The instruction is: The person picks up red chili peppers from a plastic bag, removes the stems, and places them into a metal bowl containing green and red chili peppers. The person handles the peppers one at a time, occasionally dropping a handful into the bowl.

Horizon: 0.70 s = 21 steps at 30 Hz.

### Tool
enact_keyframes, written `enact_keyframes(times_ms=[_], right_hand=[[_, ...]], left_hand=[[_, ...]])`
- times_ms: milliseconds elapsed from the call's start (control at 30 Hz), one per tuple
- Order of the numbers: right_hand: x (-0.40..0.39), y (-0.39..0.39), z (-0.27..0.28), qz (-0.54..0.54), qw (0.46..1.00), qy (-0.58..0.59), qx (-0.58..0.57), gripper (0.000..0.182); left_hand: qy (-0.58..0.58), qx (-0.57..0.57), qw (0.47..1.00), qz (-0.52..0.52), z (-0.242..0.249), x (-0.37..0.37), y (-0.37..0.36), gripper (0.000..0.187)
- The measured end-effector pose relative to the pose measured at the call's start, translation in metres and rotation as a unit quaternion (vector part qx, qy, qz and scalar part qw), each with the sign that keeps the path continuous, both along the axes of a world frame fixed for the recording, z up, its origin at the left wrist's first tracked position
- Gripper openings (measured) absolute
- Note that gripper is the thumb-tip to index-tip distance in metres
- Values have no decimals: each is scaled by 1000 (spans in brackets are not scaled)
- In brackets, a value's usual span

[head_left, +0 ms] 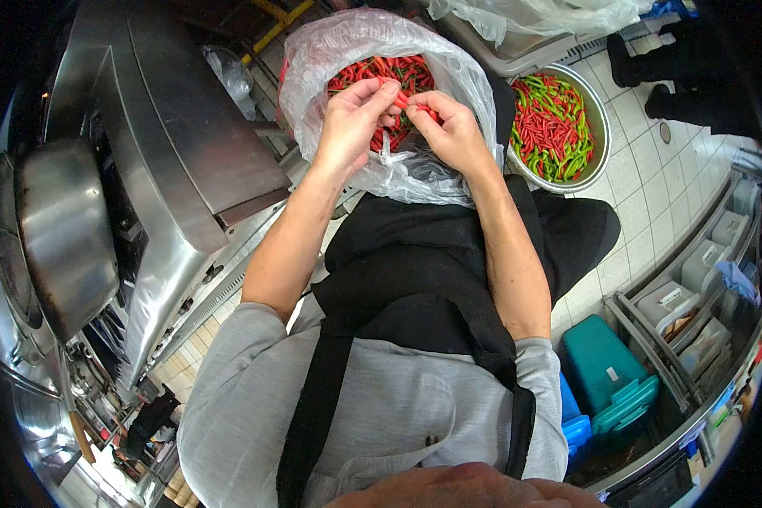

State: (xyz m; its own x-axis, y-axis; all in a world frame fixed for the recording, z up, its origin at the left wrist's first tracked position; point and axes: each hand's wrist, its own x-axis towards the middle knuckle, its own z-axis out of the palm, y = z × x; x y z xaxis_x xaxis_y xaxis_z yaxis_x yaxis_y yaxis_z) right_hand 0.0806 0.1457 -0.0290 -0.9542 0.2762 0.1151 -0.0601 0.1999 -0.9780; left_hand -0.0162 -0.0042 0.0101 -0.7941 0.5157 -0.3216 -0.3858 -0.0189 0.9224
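Observation:
Above the mouth of a clear plastic bag (474,80), my two hands meet with their fingertips close together. Thumb and fingers of my left hand (352,123) are pinched on a red chili pepper (401,101). My right hand (455,135) pinches at the same spot, with red chili showing at its fingertips too. Below them, the bag holds a heap of red chili peppers (402,68) with some green stems among them. A round metal bowl (604,140) stands to the right of the bag, filled with red and green chili peppers (552,127).
A stainless steel counter (203,110) and a large metal pot (68,237) are at the left. Another person's dark-clad legs (686,68) show at upper right on the tiled floor (639,169). Teal bins (601,360) and a rack of grey containers (694,262) stand lower right.

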Motion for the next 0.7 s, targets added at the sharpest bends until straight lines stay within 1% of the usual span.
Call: enact_keyframes(times_ms=[67, 100, 167, 200, 267, 333, 400, 433, 500, 533, 567, 633, 700], right_hand=[[2, -1, 2, 11, 1000, 12, 3, 18], [2, -1, 1, 14, 1000, 12, 4, 18], [2, -2, -1, 30, 996, 60, 62, 17], [1, -3, 1, 31, 996, 61, 63, 17], [0, -4, 6, 32, 994, 76, 67, 13], [-2, -5, 7, 27, 995, 76, 66, 14], [-1, -4, 6, 21, 995, 75, 65, 14], [-2, -4, 5, 12, 994, 69, 79, 16], [-4, -3, 3, 5, 994, 64, 92, 17], [-4, -3, 1, 5, 993, 54, 103, 18], [-4, -2, -1, 4, 992, 43, 114, 20], [-4, -3, -1, 1, 993, 36, 111, 20], [-4, -3, -2, -3, 994, 27, 108, 19]], left_hand=[[-186, 61, 980, -22, -7, -8, -3, 14], [-185, 62, 980, -20, -14, -16, -6, 14], [-357, 54, 930, -75, -29, -31, -10, 13], [-376, 62, 921, -87, -30, -32, -9, 12], [-357, 59, 928, -86, -30, -34, -9, 13], [-341, 56, 934, -87, -26, -34, -8, 14], [-170, 19, 985, -27, -18, -32, -8, 17], [-171, 19, 985, -27, -11, -31, -9, 17], [-111, -19, 993, 25, 2, -27, -13, 17], [-99, -25, 994, 30, 2, -25, -17, 18], [-98, -25, 994, 31, 1, -23, -20, 18], [-29, -78, 996, 10, 1, -18, -24, 18], [-20, -81, 996, 8, 1, -14, -26, 18]])
